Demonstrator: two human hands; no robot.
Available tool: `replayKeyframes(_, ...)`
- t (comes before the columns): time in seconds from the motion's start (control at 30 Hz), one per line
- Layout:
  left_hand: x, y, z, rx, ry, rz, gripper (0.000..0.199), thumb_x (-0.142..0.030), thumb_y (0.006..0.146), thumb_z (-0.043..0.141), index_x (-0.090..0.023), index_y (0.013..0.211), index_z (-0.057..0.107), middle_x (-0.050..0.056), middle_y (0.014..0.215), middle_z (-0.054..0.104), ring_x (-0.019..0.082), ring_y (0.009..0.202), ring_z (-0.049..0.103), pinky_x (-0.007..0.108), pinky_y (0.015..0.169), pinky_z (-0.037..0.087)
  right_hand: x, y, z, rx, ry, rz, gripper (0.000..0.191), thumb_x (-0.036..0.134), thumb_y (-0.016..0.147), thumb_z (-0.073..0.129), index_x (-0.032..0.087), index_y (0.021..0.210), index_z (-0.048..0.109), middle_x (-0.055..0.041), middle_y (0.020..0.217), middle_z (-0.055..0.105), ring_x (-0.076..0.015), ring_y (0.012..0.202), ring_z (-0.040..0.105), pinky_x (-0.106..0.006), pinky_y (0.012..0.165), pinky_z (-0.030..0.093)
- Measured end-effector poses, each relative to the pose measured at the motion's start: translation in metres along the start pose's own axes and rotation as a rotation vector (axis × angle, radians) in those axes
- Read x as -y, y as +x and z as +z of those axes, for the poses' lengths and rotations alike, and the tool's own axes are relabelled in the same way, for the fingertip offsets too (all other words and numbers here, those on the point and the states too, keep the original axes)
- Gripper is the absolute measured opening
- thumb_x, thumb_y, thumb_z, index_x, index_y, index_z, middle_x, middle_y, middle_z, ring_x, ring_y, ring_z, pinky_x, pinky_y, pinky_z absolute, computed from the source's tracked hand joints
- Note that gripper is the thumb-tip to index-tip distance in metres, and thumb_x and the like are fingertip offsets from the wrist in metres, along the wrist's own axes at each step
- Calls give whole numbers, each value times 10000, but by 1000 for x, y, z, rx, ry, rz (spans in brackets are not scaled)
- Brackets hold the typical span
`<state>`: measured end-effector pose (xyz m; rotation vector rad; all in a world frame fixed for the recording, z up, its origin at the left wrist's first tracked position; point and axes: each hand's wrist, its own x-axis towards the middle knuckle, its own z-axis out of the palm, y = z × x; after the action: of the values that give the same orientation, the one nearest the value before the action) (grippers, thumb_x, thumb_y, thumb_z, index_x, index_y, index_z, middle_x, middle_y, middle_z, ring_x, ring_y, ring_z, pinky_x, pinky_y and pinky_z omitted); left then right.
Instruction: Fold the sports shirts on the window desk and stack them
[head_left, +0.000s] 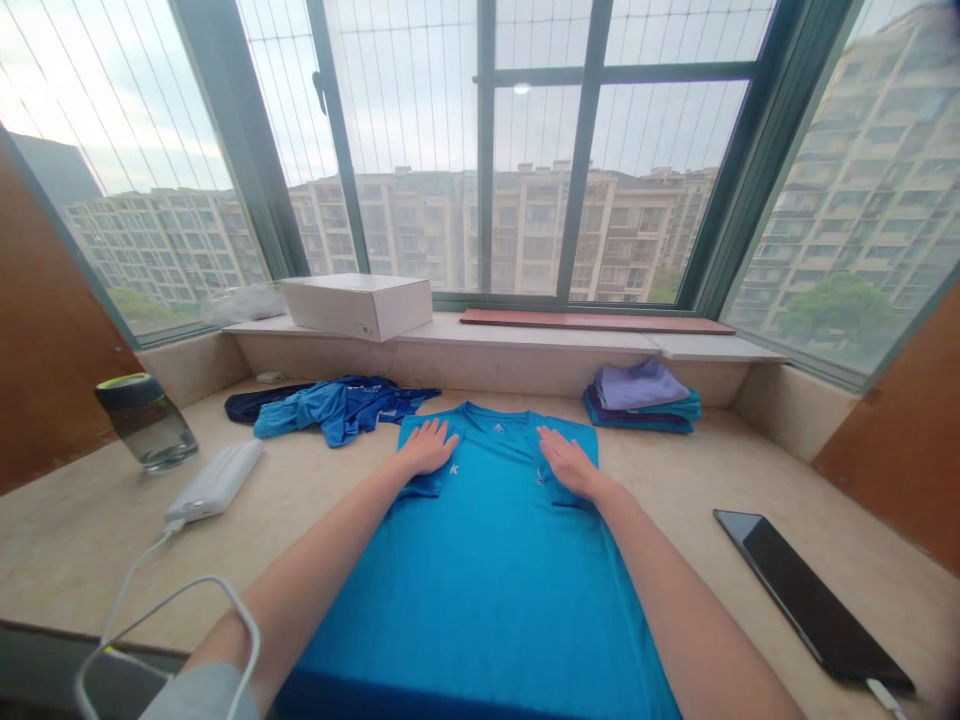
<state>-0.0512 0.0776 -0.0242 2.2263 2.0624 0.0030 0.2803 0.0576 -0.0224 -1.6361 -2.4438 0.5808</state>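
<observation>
blue t-shirt [510, 580] lies face up at the middle of the beige counter [667, 470], collar toward twelve o'clock, its lower end bending over the counter's front edge at six. taking the shirt as the hub of the dial, the left hand [431, 447] rests palm down at eleven on the turned-in sleeve, fingers a little spread; the right hand [566, 462] lies flat at one on the other sleeve, fingers nearly straight. neither hand pinches any cloth. the forearms cross the shirt's side edges at about eight and four.

close by at ten to eleven is a loose heap of blue clothes [337, 408], its near end right beside the shirt's shoulder. at one, a folded stack of clothes [643, 398], lilac on top, sits near the other shoulder. a white box [356, 305] at eleven and a reddish board [600, 321] at one lie on the windowsill [517, 338]. the bottle [154, 430] stands between nine and ten, the white power bank [215, 482] nearer at nine; its white cable [139, 560] loops toward eight, across the grey cuff [199, 695] of the left arm. the black phone [810, 590] lies at three, plugged in, well apart from the shirt.
</observation>
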Motion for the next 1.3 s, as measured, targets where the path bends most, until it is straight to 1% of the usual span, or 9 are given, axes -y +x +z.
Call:
replayKeyframes(0.17,-7,-3,4,-21,-7,18,785,-673,982,253,-190,1600,272,173,1665,177,380,1536,160,575,1190,205,-6,-2,6,25,-138,78,657,547,1038,185,239,1618,208,-61,1698,109,-291,1561,80,-546,1236,64)
replayKeyframes(0.33,6,17,-5,-29,-22,-53,746,-664,991,154,-251,1594,301,148,1657,231,404,1517,215,613,1165,233,-3,5,8,11,-190,105,669,593,1027,167,287,1622,167,-42,1702,97,-265,1562,81,-523,1239,68)
replayKeyframes(0.43,17,32,-7,-32,-21,-67,671,-564,1017,180,-242,1590,314,136,1653,253,374,1520,229,581,1179,235,-3,15,6,-6,-191,115,672,600,1023,174,292,1620,174,-39,1701,103,-264,1562,88,-518,1240,64)
replayKeyframes(0.57,24,44,-2,-64,-13,-81,744,-653,974,267,-243,1593,310,128,1665,232,405,1526,180,576,1197,196,-6,29,5,-8,-200,112,671,597,1020,178,298,1621,170,-27,1702,100,-258,1563,81,-517,1240,61)
replayKeyframes(0.77,20,63,4,-103,-29,-75,779,-690,964,245,-235,1593,311,135,1665,232,425,1523,173,593,1200,164,-16,46,7,-17,-217,115,677,613,1014,166,313,1621,159,-14,1704,87,-252,1564,74,-512,1239,57)
replayKeyframes(0.9,10,68,-5,-153,-36,-38,719,-573,1003,255,-148,1576,339,170,1651,258,411,1515,214,582,1200,187,-18,58,4,-4,-227,137,672,602,1018,149,310,1623,136,-15,1705,79,-247,1564,71,-503,1238,56)
replayKeyframes(1.0,-2,51,-17,-224,-14,51,629,-417,1034,235,-99,1568,330,160,1654,257,339,1533,198,513,1231,156,-15,62,-4,1,-233,135,666,584,1025,159,291,1623,148,-33,1703,97,-252,1562,87,-503,1237,74)
replayKeyframes(1.13,-9,-2,-31,-213,30,199,574,-360,1020,336,-100,1526,413,147,1622,344,305,1512,277,462,1246,164,-7,53,-17,6,-236,82,647,536,1042,181,226,1605,253,-81,1687,179,-252,1554,146,-483,1238,104)
replayKeyframes(1.3,12,-87,-36,-171,26,384,542,-404,1021,364,-145,1473,509,136,1565,448,315,1455,395,472,1229,262,-2,-2,-30,-34,-243,-40,592,479,1046,284,196,1556,386,-77,1665,262,-229,1546,183,-419,1255,96)
